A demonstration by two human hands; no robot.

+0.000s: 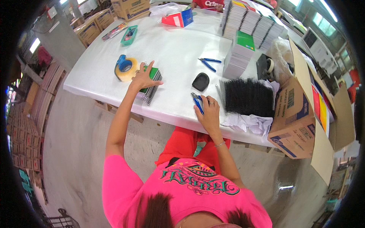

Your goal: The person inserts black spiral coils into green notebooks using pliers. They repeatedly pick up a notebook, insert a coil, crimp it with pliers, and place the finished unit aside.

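Observation:
Near the table's front edge, my left hand [142,79] lies with fingers spread over a small stack of green-covered spiral notebooks [151,91]. Their black coils face right. A tape dispenser with a wide roll of clear tape [131,70] stands just left of that hand. My right hand [210,116] is closed around the blue handles of nippers [197,100], whose jaws point away from me on the tabletop. Beyond it sits a black rounded pad-like item [200,81]. Another pair of blue-handled nippers [208,64] lies farther back with its handles apart.
Black spiral coils [249,97] are heaped right of my right hand. A stack of green-topped notepads [239,53] stands behind them, near tall notebook stacks [247,24]. An open cardboard box [292,117] juts out at the right. A green basket [129,35] sits far left; a person's red shirt [209,3] shows opposite.

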